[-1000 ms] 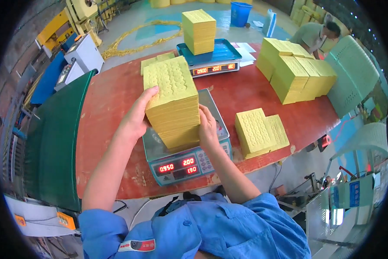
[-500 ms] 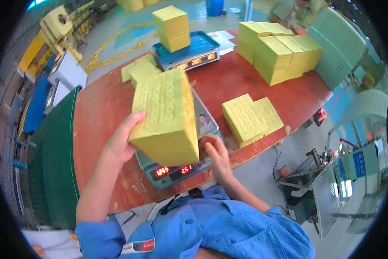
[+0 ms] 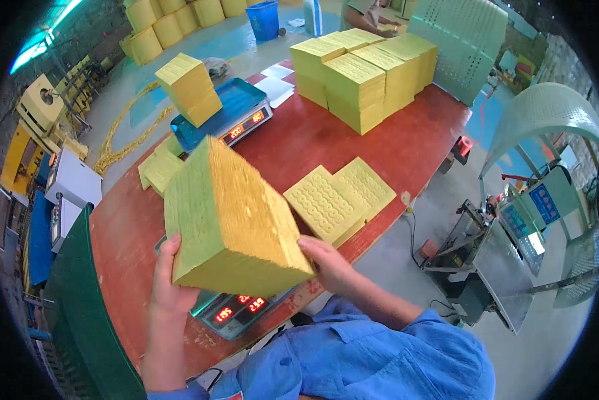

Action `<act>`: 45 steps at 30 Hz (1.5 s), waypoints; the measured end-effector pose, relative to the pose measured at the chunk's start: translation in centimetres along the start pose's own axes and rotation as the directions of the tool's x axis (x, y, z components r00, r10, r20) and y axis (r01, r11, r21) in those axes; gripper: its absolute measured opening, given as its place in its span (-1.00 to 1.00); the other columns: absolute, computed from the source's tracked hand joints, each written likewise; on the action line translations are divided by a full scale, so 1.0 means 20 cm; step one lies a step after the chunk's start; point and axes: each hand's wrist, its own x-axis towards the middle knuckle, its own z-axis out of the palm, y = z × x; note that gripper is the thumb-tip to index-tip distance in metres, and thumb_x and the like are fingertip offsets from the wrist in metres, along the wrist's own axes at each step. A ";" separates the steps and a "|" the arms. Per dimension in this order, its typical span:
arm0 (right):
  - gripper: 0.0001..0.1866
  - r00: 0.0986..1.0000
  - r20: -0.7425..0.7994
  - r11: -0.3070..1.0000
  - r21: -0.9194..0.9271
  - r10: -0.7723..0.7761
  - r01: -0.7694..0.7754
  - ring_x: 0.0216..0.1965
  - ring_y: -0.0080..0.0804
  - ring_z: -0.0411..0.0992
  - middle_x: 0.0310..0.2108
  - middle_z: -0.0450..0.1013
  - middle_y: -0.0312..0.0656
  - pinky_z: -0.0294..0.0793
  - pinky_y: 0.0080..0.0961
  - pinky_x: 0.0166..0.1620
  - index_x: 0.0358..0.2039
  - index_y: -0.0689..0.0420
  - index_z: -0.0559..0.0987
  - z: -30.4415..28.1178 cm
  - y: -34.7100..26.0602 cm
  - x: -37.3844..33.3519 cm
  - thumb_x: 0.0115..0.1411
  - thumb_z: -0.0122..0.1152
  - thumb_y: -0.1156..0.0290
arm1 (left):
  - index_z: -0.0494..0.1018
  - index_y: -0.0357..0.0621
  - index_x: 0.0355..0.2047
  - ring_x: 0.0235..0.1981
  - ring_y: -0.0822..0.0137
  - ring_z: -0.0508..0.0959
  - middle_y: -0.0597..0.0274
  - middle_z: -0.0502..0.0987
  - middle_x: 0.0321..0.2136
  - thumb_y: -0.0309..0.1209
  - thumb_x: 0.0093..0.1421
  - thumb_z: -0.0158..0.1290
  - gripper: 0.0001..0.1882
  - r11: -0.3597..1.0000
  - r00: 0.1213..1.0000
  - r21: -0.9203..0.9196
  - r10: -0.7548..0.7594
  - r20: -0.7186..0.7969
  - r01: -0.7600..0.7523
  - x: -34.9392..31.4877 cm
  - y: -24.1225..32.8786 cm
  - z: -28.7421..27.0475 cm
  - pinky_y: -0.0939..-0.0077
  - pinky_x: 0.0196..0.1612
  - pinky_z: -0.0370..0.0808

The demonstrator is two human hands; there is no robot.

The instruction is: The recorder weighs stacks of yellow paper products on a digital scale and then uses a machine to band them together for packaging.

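Between my two hands a thick stack of yellow paper [image 3: 246, 227] is held tilted over the near scale [image 3: 246, 323], with one rough cut side turned up toward me. My left hand [image 3: 169, 277] grips its lower left side, the thumb on the outer face. At the lower right corner my right hand [image 3: 329, 263] presses its fingers against the stack; some fingertips are hidden. The stack covers most of the scale, leaving its lit red display in view. Right of it, lower piles of embossed yellow paper [image 3: 326, 203] lie on the red table [image 3: 406, 143].
Behind stands a second scale with a blue tray [image 3: 236, 93], bearing a yellow paper stack [image 3: 191, 92]. Loose yellow sheets [image 3: 158, 167] lie left of it. A large block of stacks [image 3: 356, 83] stands at the far right, near another person's arm [image 3: 373, 23]. A green board [image 3: 79, 293] borders the left.
The stack has been tilted and turned, so its cut side now faces up instead of the embossed top. My right hand has come onto its lower right corner. The view has shifted.
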 end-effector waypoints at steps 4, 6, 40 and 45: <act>-0.56 0.996 -0.021 0.992 -0.102 -0.082 0.079 0.01 -0.45 0.43 0.01 0.48 -0.17 0.38 -0.46 0.07 0.09 0.24 0.44 -0.26 -0.38 0.17 0.38 -0.01 0.16 | 0.35 -0.12 0.16 0.00 0.27 0.52 0.22 0.50 0.03 -0.03 0.36 -0.21 -0.47 0.984 0.989 0.103 0.148 -0.015 -0.146 0.29 -0.07 0.34 0.32 0.02 0.46; -0.56 0.990 -0.029 0.989 -0.059 -0.139 0.137 0.00 -0.44 0.44 0.00 0.48 -0.16 0.38 -0.46 0.07 0.10 0.24 0.44 -0.38 -0.59 0.27 0.39 -0.02 0.17 | 0.36 -0.14 0.14 -0.01 0.31 0.51 0.19 0.50 0.01 -0.04 0.33 -0.13 -0.48 0.993 0.993 -0.042 0.114 0.027 -0.112 0.49 -0.10 0.50 0.34 0.00 0.46; -0.60 0.975 -0.176 0.934 -0.352 -0.135 0.065 0.05 -0.28 0.42 0.00 0.44 -0.01 0.41 -0.42 0.06 0.11 0.35 0.39 -1.22 -0.97 0.86 0.28 0.02 0.49 | 0.16 -0.24 0.24 0.07 0.28 0.41 0.10 0.40 0.08 -0.20 0.20 0.06 -0.33 0.961 0.947 0.165 0.252 -0.201 -0.221 2.06 -0.79 0.95 0.34 0.15 0.32; -0.58 0.983 -0.087 0.906 -0.409 -0.160 0.111 0.06 -0.32 0.43 0.04 0.44 -0.07 0.38 -0.44 0.13 0.12 0.38 0.40 -1.24 -1.02 0.71 0.28 0.05 0.50 | -0.03 -0.12 0.39 0.39 0.11 0.01 0.11 0.04 0.38 0.18 0.22 -0.01 -0.07 0.950 0.949 0.309 0.135 -0.284 -0.043 1.69 -0.59 1.08 -0.33 0.22 0.06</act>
